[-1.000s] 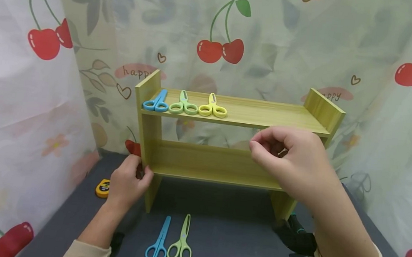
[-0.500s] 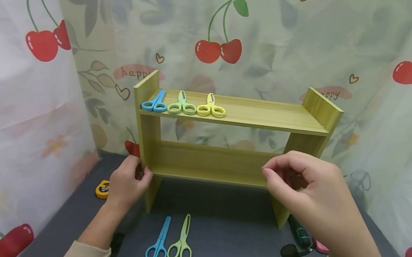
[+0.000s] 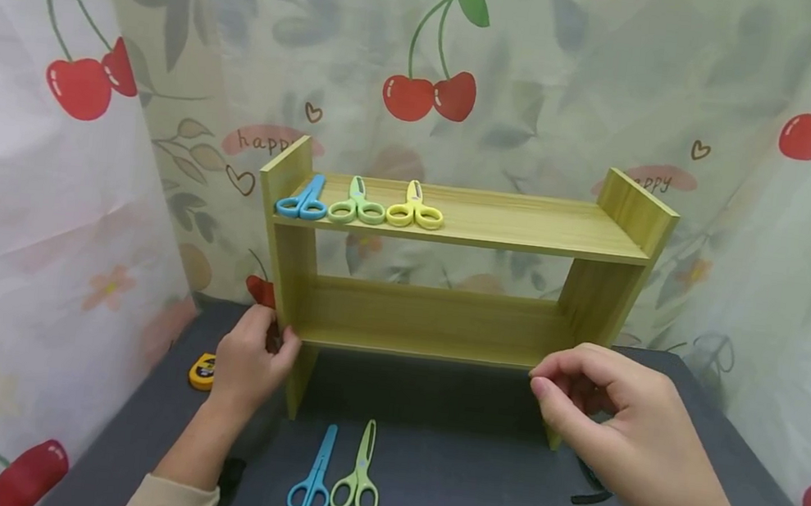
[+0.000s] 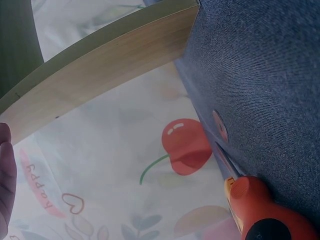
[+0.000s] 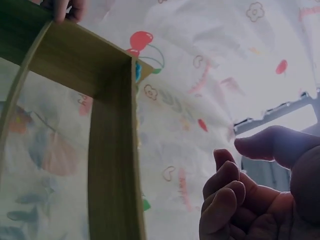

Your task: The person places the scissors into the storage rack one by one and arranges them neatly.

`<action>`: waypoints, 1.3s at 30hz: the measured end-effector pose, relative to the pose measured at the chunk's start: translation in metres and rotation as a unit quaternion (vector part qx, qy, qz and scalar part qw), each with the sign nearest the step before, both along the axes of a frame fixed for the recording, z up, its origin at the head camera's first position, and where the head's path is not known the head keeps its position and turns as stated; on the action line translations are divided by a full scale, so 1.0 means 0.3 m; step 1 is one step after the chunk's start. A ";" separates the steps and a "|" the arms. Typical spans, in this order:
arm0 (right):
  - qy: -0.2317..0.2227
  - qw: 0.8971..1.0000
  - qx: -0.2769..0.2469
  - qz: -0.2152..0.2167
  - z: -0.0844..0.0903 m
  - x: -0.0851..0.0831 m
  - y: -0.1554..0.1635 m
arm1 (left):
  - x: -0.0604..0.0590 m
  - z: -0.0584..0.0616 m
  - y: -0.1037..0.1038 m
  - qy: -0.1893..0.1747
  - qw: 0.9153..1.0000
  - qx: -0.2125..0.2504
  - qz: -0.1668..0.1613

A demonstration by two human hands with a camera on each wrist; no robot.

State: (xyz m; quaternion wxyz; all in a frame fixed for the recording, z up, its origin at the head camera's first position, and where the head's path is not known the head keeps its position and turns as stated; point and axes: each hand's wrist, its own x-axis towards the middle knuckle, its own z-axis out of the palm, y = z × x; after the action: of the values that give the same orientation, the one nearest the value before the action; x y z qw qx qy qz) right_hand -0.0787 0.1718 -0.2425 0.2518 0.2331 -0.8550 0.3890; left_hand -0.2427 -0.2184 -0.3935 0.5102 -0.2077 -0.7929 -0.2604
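At the centre of the dark grey tabletop (image 3: 440, 487) stands a two-tier wooden shelf (image 3: 443, 323), its upper board running from 9 to 3 o'clock across the head view. The left hand (image 3: 251, 356) sits at about 8 o'clock from the shelf's middle and grips the left upright near the lower board, thumb on the front edge and fingers wrapped round the outer side. The right hand (image 3: 617, 428) hovers at about 4 o'clock, just in front of the shelf's right leg, its fingers loosely curled toward the thumb and holding nothing; the right wrist view shows the same empty, half-closed palm (image 5: 260, 195), apart from the wood.

On the upper board, toward its 9 o'clock end, three pairs of small scissors lie side by side with handles toward the front: blue scissors (image 3: 303, 201), green scissors (image 3: 357, 207) and yellow scissors (image 3: 415, 211). On the tabletop at 6 o'clock from the shelf lie a second blue pair (image 3: 311, 486) and a second green pair (image 3: 355, 485), just beside each other, blades pointing toward the shelf. At 9 o'clock of the left hand an orange-yellow tape measure (image 3: 202, 370) rests on the tabletop; the left wrist view shows it close by (image 4: 260, 210). A cherry-print curtain (image 3: 431, 82) hangs behind and to both sides.
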 end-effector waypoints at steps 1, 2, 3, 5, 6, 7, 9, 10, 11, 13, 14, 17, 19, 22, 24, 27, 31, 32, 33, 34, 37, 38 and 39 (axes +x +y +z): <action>-0.002 1.000 -0.003 0.005 -0.013 -0.004 0.000 | 0.000 -0.001 -0.001 0.001 1.000 0.002 -0.001; -0.003 1.000 -0.006 0.009 -0.026 -0.008 -0.001 | 0.000 -0.002 -0.002 0.002 1.000 0.003 -0.001; -0.005 1.000 -0.006 0.010 -0.038 -0.011 -0.001 | 0.000 -0.004 -0.004 0.003 1.000 0.004 -0.001; -0.006 1.000 -0.008 0.012 -0.059 -0.015 -0.002 | -0.001 -0.007 -0.006 0.005 1.000 0.006 -0.001; -0.005 1.000 -0.009 0.014 -0.068 -0.017 -0.002 | -0.001 -0.010 -0.006 0.006 1.000 0.005 -0.001; -0.005 1.000 -0.011 0.015 -0.077 -0.018 -0.001 | -0.001 -0.012 -0.007 0.005 1.000 0.005 -0.001; -0.004 1.000 -0.015 0.019 -0.093 -0.021 0.000 | -0.001 -0.016 -0.008 0.004 1.000 0.003 0.001; -0.004 1.000 -0.017 0.022 -0.100 -0.022 0.000 | -0.001 -0.018 -0.009 0.003 1.000 0.003 0.002; -0.004 1.000 -0.018 0.025 -0.108 -0.024 -0.001 | -0.001 -0.019 -0.010 0.002 1.000 0.003 0.002; -0.005 0.999 -0.021 0.031 -0.122 -0.027 -0.003 | 0.000 -0.022 -0.010 0.001 1.000 0.004 0.003; -0.009 0.999 -0.022 0.031 -0.129 -0.029 -0.005 | 0.000 -0.022 -0.011 0.002 1.000 0.004 0.003; -0.018 0.999 -0.024 0.032 -0.149 -0.033 -0.011 | 0.000 -0.023 -0.009 0.002 1.000 0.005 0.000; -0.024 0.999 -0.025 0.032 -0.160 -0.036 -0.016 | 0.000 -0.022 -0.007 0.003 1.000 0.004 -0.001; -0.026 0.999 -0.027 0.035 -0.173 -0.043 -0.026 | -0.001 -0.021 -0.004 0.004 1.000 0.004 -0.004; -0.028 0.998 -0.029 0.037 -0.179 -0.048 -0.035 | -0.002 -0.019 -0.002 0.004 1.000 0.005 -0.004; -0.028 0.998 -0.034 0.046 -0.190 -0.058 -0.052 | -0.004 -0.016 0.000 0.003 1.000 0.005 -0.005; -0.025 0.997 -0.037 0.061 -0.210 -0.074 -0.082 | -0.003 -0.009 0.003 0.002 1.000 0.003 -0.004; -0.028 0.997 -0.038 0.064 -0.215 -0.077 -0.090 | -0.003 -0.007 0.004 0.003 1.000 0.003 -0.004; -0.030 0.997 -0.038 0.068 -0.220 -0.081 -0.098 | -0.002 -0.005 0.005 0.003 1.000 0.003 -0.004; -0.034 0.996 -0.035 0.069 -0.225 -0.084 -0.105 | -0.002 -0.004 0.006 0.003 1.000 0.003 -0.005; -0.044 0.996 -0.028 0.073 -0.237 -0.094 -0.125 | -0.002 -0.002 0.007 0.004 1.000 0.004 -0.005; -0.048 0.996 -0.026 0.074 -0.242 -0.097 -0.131 | -0.002 -0.002 0.006 0.004 1.000 0.005 -0.005; -0.050 0.996 -0.024 0.075 -0.247 -0.101 -0.137 | -0.002 -0.002 0.006 0.003 1.000 0.005 -0.005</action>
State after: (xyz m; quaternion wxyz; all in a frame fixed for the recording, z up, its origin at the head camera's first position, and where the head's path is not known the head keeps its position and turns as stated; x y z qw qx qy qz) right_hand -0.1091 0.1306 -0.3166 0.1850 0.2704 -0.8370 0.4383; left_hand -0.2434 -0.2166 -0.3940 0.5126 -0.2099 -0.7888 -0.2665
